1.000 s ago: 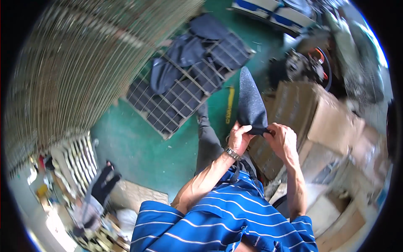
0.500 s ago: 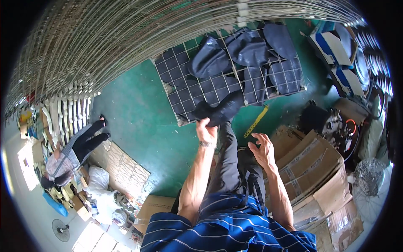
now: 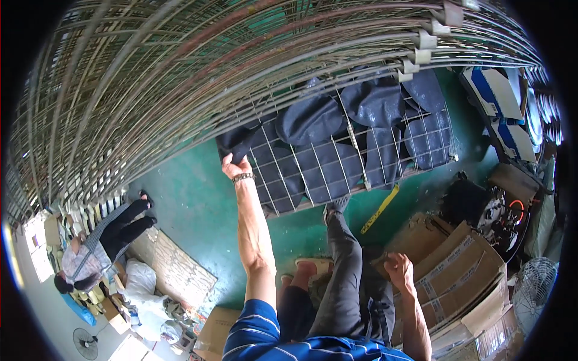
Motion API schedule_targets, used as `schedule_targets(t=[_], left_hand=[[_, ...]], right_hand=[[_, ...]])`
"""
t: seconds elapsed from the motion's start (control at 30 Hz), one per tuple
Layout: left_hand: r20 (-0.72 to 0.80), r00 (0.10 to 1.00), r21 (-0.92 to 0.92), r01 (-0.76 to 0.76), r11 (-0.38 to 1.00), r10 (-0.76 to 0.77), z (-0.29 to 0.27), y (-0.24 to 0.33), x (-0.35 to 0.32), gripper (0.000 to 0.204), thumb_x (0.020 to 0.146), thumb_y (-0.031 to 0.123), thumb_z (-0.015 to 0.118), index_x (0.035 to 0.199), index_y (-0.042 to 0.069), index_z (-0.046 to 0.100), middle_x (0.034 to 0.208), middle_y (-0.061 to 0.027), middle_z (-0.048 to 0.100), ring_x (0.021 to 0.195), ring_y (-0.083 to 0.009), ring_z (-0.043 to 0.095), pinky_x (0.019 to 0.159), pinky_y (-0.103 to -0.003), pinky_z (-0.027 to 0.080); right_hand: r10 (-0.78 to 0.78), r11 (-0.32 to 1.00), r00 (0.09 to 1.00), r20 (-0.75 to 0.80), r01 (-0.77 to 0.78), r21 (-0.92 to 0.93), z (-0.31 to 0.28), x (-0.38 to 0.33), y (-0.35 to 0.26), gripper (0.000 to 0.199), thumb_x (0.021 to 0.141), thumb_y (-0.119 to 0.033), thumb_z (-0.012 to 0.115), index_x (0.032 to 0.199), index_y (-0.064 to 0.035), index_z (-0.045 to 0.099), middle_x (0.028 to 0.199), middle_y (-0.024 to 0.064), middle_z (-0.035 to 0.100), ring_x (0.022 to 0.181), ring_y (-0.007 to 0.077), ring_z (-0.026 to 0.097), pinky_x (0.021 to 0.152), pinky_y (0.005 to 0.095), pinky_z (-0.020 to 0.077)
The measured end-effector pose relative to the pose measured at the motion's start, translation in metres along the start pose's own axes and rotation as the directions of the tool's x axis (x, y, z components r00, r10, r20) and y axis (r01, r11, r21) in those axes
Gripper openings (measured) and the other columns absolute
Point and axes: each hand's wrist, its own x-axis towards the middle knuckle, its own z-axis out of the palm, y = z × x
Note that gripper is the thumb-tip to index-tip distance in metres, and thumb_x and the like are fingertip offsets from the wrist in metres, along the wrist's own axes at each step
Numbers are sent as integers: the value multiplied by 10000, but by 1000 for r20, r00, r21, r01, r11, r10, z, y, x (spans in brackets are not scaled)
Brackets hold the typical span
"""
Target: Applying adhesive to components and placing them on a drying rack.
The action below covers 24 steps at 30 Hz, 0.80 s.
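The left hand [image 3: 230, 163] is stretched out toward eleven o'clock, fingers clamped on a dark blue piece [image 3: 236, 142] at the left end of the wire rack [image 3: 352, 157], where similar dark pieces already lie in a row. It would go best laid flat on the wires, beside its neighbours rather than over them. The right hand [image 3: 400, 266], fingers loosely curled and holding nothing, rests by the knee at five o'clock. Brown cardboard boxes [image 3: 457, 271] with pale label strips stand at four o'clock; blue-and-white flat boxes [image 3: 503, 96] lie at two o'clock.
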Motion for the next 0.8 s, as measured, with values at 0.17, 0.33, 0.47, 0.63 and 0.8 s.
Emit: schedule_targets(t=[0.17, 0.33, 0.47, 0.63, 0.8], left_hand=[[-183, 963, -12, 201, 980, -199, -53, -64, 51, 472, 942, 265, 662, 1320, -8, 585, 1095, -179, 708, 929, -413, 711, 894, -645, 583], [-389, 900, 673, 424, 605, -198, -115, -128, 2, 550, 899, 619, 711, 1095, 135, 537, 722, -12, 509, 565, -199, 477, 708, -442, 542], [382, 919, 900, -394, -187, -99, -158, -177, -155, 603, 862, 410, 785, 1288, 38, 575, 1040, -159, 703, 880, -261, 692, 759, -377, 561], [318, 723, 873, -476, -109, -613, -177, -157, -348, 681, 865, 385, 791, 1403, 46, 545, 1170, -140, 732, 1096, -263, 696, 950, -373, 551], [310, 659, 934, -345, 90, -685, -148, -114, -465, 576, 854, 257, 803, 1348, 36, 606, 1130, -129, 741, 1048, -216, 698, 944, -358, 549]], right_hand=[[62, 998, 997, 48, -63, 5, 27, 5, 28, 329, 781, -135, 787, 1081, -11, 731, 909, 136, 697, 747, 254, 701, 711, 358, 571], [152, 984, 983, 104, -160, 73, 36, -15, 31, 324, 828, -138, 775, 1119, -3, 728, 981, 150, 731, 834, 238, 729, 765, 340, 587], [189, 972, 972, 143, -206, 116, 16, -55, 17, 323, 856, -159, 758, 1138, -6, 729, 1024, 149, 748, 891, 238, 732, 814, 350, 587], [135, 951, 990, 35, -139, 275, -39, -128, 17, 334, 861, -157, 754, 1153, 1, 717, 1025, 159, 752, 925, 254, 739, 822, 353, 588], [247, 927, 965, -88, -209, 312, -96, -218, 44, 358, 857, -256, 711, 1136, -32, 726, 975, 184, 736, 893, 324, 726, 797, 400, 579]])
